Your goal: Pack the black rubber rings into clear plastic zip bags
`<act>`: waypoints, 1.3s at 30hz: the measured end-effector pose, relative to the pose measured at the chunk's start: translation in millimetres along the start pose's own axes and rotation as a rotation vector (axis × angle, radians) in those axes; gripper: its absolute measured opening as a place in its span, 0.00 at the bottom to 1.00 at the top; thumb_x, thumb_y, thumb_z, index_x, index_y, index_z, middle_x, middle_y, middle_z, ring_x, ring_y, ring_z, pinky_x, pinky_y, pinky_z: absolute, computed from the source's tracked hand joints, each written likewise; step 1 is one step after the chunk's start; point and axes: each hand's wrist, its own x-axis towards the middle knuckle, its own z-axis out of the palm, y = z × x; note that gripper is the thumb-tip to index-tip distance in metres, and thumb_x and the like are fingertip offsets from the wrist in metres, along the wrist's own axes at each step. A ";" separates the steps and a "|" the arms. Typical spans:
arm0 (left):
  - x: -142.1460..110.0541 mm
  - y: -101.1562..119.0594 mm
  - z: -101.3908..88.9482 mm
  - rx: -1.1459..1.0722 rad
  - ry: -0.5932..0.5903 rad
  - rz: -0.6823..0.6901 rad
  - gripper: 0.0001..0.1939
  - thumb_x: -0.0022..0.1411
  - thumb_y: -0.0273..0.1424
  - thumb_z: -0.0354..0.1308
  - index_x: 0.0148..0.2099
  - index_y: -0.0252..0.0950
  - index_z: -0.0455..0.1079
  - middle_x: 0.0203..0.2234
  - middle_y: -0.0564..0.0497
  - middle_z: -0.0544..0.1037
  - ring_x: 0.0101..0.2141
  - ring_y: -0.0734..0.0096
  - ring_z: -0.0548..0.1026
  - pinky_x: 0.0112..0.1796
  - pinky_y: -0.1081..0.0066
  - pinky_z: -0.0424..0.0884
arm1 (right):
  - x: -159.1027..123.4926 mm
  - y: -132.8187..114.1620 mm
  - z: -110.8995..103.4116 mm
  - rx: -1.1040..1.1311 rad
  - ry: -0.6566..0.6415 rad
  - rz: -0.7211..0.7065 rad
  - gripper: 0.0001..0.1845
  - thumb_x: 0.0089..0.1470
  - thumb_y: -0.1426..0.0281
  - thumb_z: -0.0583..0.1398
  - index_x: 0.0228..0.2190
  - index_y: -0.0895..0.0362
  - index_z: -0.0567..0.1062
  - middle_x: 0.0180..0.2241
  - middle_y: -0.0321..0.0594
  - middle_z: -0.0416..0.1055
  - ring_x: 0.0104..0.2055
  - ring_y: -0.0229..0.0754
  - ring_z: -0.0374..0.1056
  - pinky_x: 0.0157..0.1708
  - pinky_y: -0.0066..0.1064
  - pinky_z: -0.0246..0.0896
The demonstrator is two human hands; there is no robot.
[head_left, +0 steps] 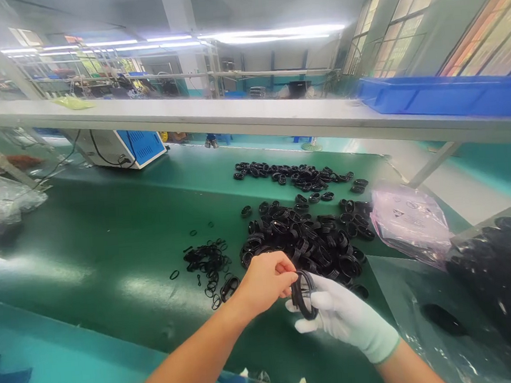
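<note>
A coiled black cable [307, 296] is held upright in front of me, above the green table. My right hand [340, 317], in a white glove, grips it from the right with thumb and fingers. My bare left hand [266, 280] is closed in a pinch at the upper left edge of the same coil; whether a small band lies between those fingertips is too fine to tell. Just beyond both hands lies a large heap of coiled black cables [303, 229]. Left of my left hand, a loose pile of small black bands [205, 260] is spread on the table.
More coiled cables [307, 175] form a row farther back. A pink plastic bag [410, 217] and a clear bag of dark items [496, 279] lie right. A white shelf [231, 112] crosses above, bearing a blue tray [447, 97]. A blue-and-white machine [141, 146] stands back left.
</note>
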 end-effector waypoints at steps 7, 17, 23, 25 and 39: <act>-2.6 5.4 9.1 0.042 0.215 0.177 0.07 0.48 0.26 0.52 0.31 0.37 0.70 0.24 0.54 0.72 0.25 0.78 0.67 0.28 0.76 0.65 | 1.1 1.9 0.3 0.019 -0.008 0.022 0.22 0.45 0.70 0.61 0.45 0.57 0.66 0.41 0.44 0.64 0.42 0.42 0.64 0.37 0.37 0.65; -1.6 -3.3 21.5 -0.170 0.216 -0.007 0.03 0.50 0.30 0.53 0.30 0.36 0.64 0.21 0.55 0.69 0.22 0.77 0.68 0.24 0.76 0.65 | 3.7 -0.5 4.4 -0.015 -0.015 -0.012 0.22 0.46 0.69 0.60 0.45 0.56 0.65 0.42 0.43 0.63 0.43 0.43 0.64 0.40 0.42 0.64; -5.3 -6.0 17.3 0.403 0.244 0.017 0.05 0.49 0.24 0.48 0.28 0.40 0.61 0.19 0.59 0.69 0.22 0.78 0.64 0.24 0.76 0.56 | 6.8 7.6 4.0 -0.058 0.001 -0.048 0.20 0.47 0.71 0.59 0.44 0.56 0.66 0.42 0.42 0.62 0.42 0.42 0.63 0.40 0.44 0.64; -4.8 -5.4 17.3 0.557 0.241 -0.007 0.05 0.49 0.24 0.47 0.27 0.39 0.61 0.18 0.59 0.68 0.21 0.77 0.63 0.23 0.75 0.52 | 7.9 8.3 3.4 -0.073 0.014 -0.044 0.20 0.47 0.71 0.60 0.44 0.55 0.66 0.42 0.42 0.62 0.41 0.42 0.63 0.39 0.43 0.64; 8.2 -18.6 15.5 0.543 0.218 0.247 0.12 0.50 0.20 0.45 0.31 0.39 0.66 0.26 0.56 0.70 0.27 0.77 0.66 0.29 0.77 0.59 | 10.4 12.2 0.6 -0.106 0.084 -0.053 0.21 0.45 0.73 0.61 0.43 0.57 0.66 0.40 0.42 0.62 0.40 0.42 0.63 0.35 0.39 0.65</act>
